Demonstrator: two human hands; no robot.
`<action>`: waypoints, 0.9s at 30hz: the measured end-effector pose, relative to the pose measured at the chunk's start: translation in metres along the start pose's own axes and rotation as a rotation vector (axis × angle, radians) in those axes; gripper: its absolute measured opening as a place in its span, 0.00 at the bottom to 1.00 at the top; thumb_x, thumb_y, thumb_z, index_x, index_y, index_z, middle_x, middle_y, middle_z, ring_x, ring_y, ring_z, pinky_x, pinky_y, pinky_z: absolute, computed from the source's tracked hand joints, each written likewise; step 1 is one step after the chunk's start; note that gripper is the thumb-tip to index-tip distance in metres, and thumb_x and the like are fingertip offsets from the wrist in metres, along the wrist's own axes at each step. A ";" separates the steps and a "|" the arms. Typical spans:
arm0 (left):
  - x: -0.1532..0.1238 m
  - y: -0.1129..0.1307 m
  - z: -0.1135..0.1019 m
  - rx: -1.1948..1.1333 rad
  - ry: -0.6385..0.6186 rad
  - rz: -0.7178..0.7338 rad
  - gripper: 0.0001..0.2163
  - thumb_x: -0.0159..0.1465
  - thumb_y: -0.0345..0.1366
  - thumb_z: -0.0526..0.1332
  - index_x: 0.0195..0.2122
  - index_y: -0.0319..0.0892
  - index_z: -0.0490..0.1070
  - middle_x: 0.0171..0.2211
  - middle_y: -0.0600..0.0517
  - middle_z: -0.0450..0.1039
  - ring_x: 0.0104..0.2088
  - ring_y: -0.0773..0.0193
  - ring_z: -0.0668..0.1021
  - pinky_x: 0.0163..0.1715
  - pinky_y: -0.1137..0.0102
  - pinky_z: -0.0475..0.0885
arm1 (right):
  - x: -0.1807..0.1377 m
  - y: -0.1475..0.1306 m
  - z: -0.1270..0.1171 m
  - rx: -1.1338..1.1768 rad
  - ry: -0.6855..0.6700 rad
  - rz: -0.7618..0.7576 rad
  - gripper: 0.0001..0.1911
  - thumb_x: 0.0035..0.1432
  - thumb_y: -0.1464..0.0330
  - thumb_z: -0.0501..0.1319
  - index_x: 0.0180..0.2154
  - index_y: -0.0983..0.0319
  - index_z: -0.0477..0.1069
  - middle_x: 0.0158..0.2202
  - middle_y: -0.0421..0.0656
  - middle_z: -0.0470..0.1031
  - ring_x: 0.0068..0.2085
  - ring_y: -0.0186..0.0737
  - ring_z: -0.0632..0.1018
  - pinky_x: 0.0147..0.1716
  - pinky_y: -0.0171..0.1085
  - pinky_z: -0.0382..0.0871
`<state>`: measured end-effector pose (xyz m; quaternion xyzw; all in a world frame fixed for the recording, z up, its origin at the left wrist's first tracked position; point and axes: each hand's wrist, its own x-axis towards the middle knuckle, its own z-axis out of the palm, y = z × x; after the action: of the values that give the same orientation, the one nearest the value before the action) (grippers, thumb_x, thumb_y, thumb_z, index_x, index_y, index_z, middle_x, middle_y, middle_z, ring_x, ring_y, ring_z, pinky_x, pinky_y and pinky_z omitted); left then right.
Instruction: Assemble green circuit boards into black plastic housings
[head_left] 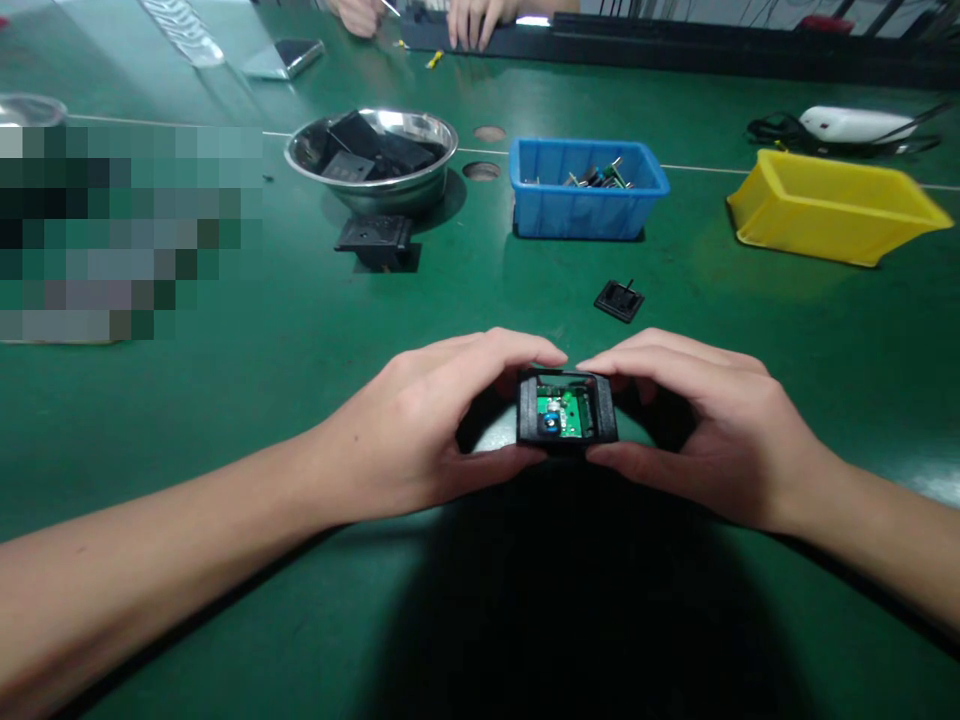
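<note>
Between both hands is a black plastic housing (529, 412), its open side up, with a green circuit board (574, 415) showing inside. A small blue part sits on the board. My left hand (442, 410) grips the housing's left side, thumb at the near edge and fingers at the far edge. From the right, my right hand (712, 420) pinches it the same way. Just beyond the right fingers, a small black cover (619, 300) with a thin upright pin lies on the green table (247, 600).
A steel bowl (409, 195) of black housings stands at back left, another black housing (373, 238) before it. Behind my hands are a blue bin (581, 212) with small parts and a yellow bin (817, 225). Another person's hands (476, 20) work at the far edge.
</note>
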<state>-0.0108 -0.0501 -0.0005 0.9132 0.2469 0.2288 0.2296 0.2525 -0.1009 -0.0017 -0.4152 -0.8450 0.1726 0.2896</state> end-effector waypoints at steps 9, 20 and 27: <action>-0.001 -0.001 -0.001 0.028 0.029 0.018 0.17 0.65 0.44 0.66 0.54 0.47 0.71 0.44 0.50 0.80 0.40 0.60 0.81 0.42 0.68 0.75 | 0.001 0.001 -0.001 0.005 -0.032 0.001 0.21 0.61 0.59 0.69 0.54 0.56 0.77 0.45 0.47 0.83 0.42 0.46 0.82 0.41 0.43 0.78; 0.000 -0.001 0.000 0.019 0.015 -0.002 0.15 0.66 0.45 0.66 0.51 0.48 0.74 0.42 0.49 0.81 0.38 0.60 0.81 0.39 0.68 0.75 | 0.000 0.000 0.001 0.003 -0.018 -0.024 0.21 0.62 0.61 0.70 0.54 0.60 0.77 0.46 0.50 0.83 0.43 0.46 0.81 0.42 0.42 0.78; -0.001 -0.001 0.000 0.045 0.006 -0.013 0.16 0.66 0.46 0.64 0.51 0.45 0.74 0.42 0.49 0.81 0.38 0.61 0.81 0.39 0.69 0.74 | 0.000 0.001 0.001 -0.006 -0.011 -0.043 0.22 0.62 0.62 0.70 0.55 0.61 0.76 0.46 0.50 0.83 0.43 0.46 0.81 0.42 0.42 0.78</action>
<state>-0.0120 -0.0497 -0.0016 0.9159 0.2585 0.2246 0.2096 0.2526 -0.1002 -0.0030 -0.3970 -0.8557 0.1659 0.2874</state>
